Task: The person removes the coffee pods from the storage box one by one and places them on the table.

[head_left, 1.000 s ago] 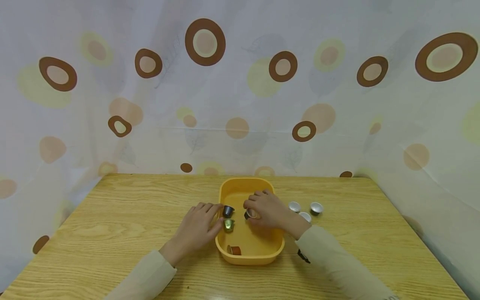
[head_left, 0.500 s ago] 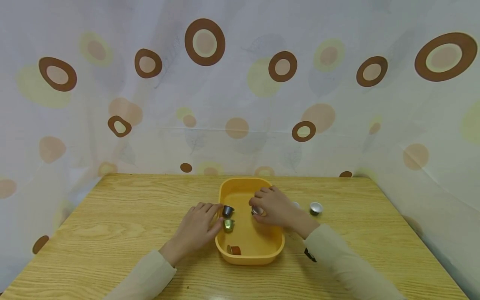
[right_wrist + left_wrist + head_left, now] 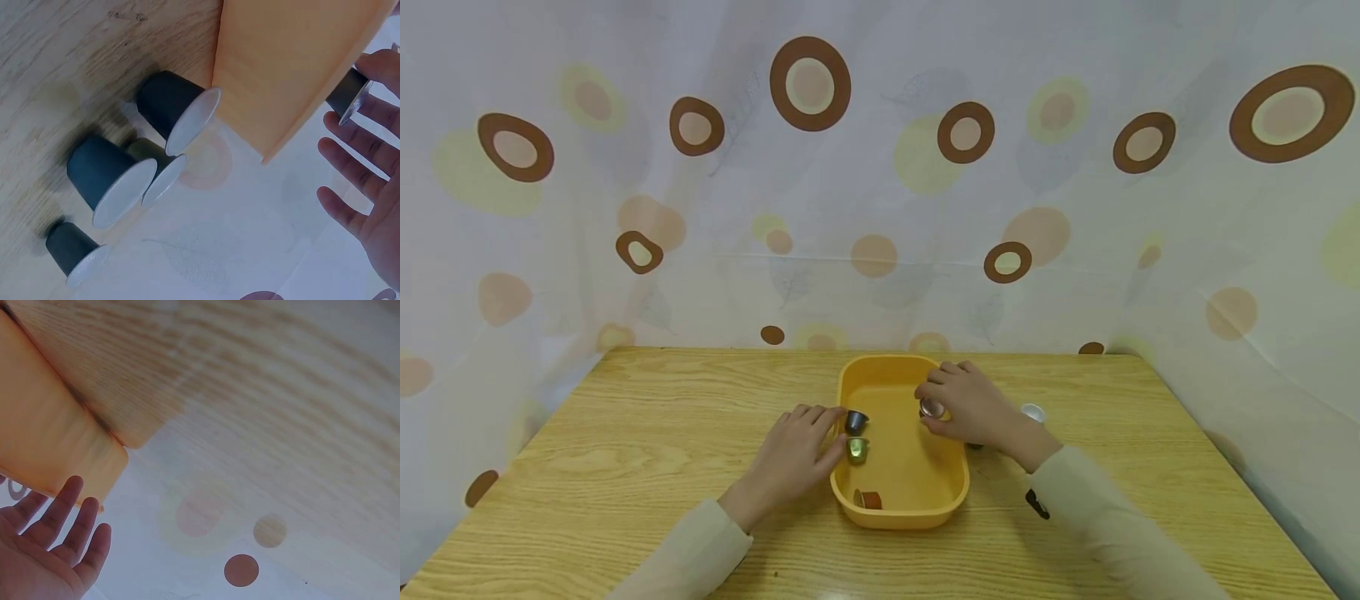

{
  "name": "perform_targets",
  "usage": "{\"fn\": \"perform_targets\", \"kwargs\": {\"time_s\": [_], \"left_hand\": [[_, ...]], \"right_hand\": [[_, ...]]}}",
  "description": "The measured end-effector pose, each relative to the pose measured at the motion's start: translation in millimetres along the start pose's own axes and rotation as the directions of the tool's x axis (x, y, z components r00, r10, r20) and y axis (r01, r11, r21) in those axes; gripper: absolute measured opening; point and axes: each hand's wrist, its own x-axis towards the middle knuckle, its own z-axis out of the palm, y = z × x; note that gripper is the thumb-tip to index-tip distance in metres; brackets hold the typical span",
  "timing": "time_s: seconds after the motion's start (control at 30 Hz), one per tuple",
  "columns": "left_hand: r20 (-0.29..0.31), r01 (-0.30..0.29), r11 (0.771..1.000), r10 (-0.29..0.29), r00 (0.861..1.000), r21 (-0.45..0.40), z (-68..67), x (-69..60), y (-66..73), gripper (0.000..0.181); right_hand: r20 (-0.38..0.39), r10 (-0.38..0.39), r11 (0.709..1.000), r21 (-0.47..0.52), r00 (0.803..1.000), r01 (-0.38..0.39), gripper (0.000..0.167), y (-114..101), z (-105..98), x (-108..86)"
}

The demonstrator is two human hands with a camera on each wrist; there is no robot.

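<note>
Hold the dark, silver-lidded cup-shaped capsule, pinched in the right hand over the rounded yellow plastic tray, clear of the rim; brace the left side with relaxed left hand.

The right grip pinches a dark capsule by the orange tray, contact hard to tell; four pale-lidded capsules stand on the counter nearby, one partly hidden behind another.
</note>
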Motion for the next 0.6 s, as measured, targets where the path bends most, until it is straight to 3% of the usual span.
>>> {"fn": "perform_targets", "kwargs": {"time_s": [0.6], "left_hand": [[0.014,0.013,1.0,-0.013,1.0,-0.01,-1.2,-0.3,0.6,0.039]], "right_hand": [[-0.081,0.039,0.999,-0.01,0.996,-0.039,0.02,15.8,-9.5,-20.6]]}}
